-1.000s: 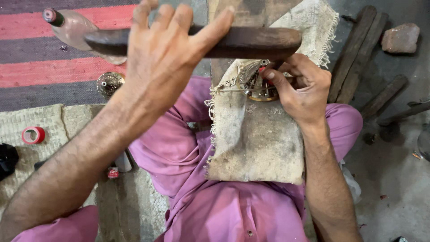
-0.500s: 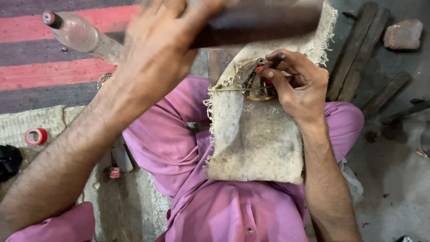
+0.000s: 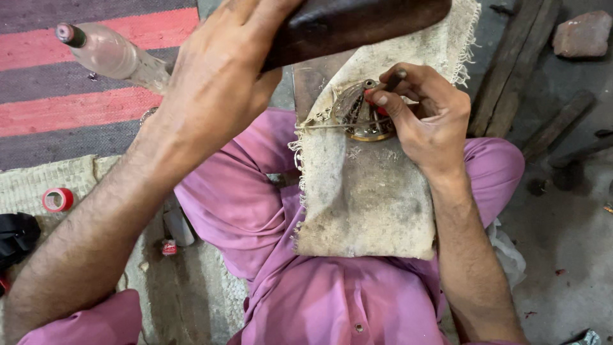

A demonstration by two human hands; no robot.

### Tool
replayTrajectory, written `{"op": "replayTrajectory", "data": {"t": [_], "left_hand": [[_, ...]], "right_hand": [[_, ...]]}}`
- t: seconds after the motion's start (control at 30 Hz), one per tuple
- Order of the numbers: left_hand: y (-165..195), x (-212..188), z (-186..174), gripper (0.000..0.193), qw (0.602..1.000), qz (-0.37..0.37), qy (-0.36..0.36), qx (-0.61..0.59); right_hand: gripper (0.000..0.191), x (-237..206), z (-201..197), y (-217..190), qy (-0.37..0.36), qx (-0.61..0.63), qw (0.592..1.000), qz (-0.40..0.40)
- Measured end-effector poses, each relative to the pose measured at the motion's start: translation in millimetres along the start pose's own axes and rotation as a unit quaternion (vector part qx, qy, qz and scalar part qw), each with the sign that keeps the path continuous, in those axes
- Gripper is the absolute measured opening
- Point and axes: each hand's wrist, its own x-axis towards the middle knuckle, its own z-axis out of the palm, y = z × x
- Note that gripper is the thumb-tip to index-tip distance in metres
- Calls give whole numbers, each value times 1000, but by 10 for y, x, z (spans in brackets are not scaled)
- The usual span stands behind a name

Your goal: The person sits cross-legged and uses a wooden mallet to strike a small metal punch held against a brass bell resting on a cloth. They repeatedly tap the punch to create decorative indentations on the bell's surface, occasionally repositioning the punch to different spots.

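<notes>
Landmark: burlap cloth (image 3: 370, 191), spread over the lap of a seated person in pink clothing.
Left hand (image 3: 220, 83): closed around a dark wooden bar (image 3: 357, 22), raised above the cloth's far end.
Right hand (image 3: 424, 118): fingers pinched around a thin dark tool (image 3: 393, 80), its tip set against the metal piece.
Metal piece (image 3: 361, 115): round, brass-coloured, resting on the cloth's far end, under the right hand's fingertips.
Plastic bottle (image 3: 108, 54): on the striped rug, left of the cloth.
Red tape roll (image 3: 57, 199): well left of the cloth.
</notes>
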Motion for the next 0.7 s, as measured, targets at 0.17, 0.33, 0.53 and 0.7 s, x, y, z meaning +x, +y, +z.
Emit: {"op": "replayTrajectory", "data": {"t": [0.17, 0.33, 0.53, 0.7], "left_hand": [[-43, 43, -37, 52, 993, 62, 33, 99], [4, 23, 3, 44, 967, 42, 16, 252], [-8, -156, -92, 66, 996, -73, -54, -7], [39, -276, 57, 63, 992, -100, -49, -65]], "right_hand": [[16, 20, 7, -1, -5, 30, 1000, 3], [15, 42, -15, -15, -3, 17, 999, 27], [18, 112, -175, 53, -63, 91, 993, 48], [17, 83, -173, 117, -60, 82, 995, 21]]}}
